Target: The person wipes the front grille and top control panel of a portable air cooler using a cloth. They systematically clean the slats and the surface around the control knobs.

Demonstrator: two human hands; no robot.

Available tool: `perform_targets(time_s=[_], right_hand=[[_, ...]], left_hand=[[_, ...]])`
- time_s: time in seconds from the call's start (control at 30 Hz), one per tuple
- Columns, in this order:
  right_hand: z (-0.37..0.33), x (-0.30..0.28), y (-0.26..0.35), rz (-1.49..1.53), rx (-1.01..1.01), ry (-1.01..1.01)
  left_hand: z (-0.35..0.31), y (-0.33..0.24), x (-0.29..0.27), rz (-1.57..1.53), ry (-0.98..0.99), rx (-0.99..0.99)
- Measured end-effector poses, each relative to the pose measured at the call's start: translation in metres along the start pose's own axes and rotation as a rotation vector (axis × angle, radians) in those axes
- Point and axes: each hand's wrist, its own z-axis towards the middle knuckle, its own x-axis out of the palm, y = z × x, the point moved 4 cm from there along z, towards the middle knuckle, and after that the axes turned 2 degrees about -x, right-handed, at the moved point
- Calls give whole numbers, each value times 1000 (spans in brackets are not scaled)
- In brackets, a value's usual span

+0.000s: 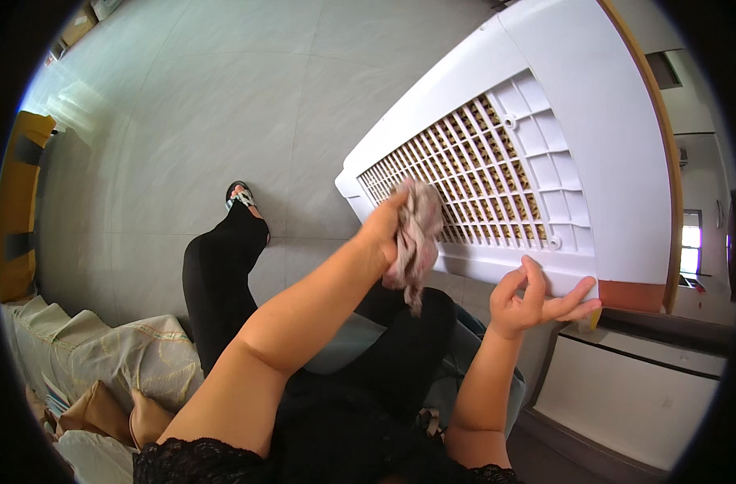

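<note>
My left hand (382, 227) is closed around a crumpled pale rag (419, 242) with pinkish patches. The cloth lies against the lower left part of a slatted white grille (453, 173), and one end dangles below. Behind the slats shows a brown honeycomb pad. The grille is set in a large white plastic panel (602, 89), which looks like part of an air cooler and stands tilted on the right. At its lower edge rests my right hand (523, 302), fingers apart and stretched along the rim, holding nothing.
A brown wooden edge (665, 161) runs behind the panel. Below it, at lower right, stands a white cabinet (626, 395). Grey floor tiles (223, 97) spread to the left. A fabric-covered seat (118, 355) and a yellow item (21, 194) line the left side.
</note>
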Motion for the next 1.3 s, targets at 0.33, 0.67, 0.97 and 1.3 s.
perform_targets(time_s=[0.33, 0.67, 0.97, 1.3], right_hand=[[3, -12, 4, 29, 18, 16], [5, -19, 5, 55, 47, 57], [-11, -11, 2, -3, 24, 82], [-13, 11, 3, -69, -63, 71]], left_hand=[[-13, -12, 21, 1092, -144, 477], [-1, -15, -12, 519, -172, 326], [7, 3, -62, 398, -242, 323], [89, -14, -118, 931, -750, 805]])
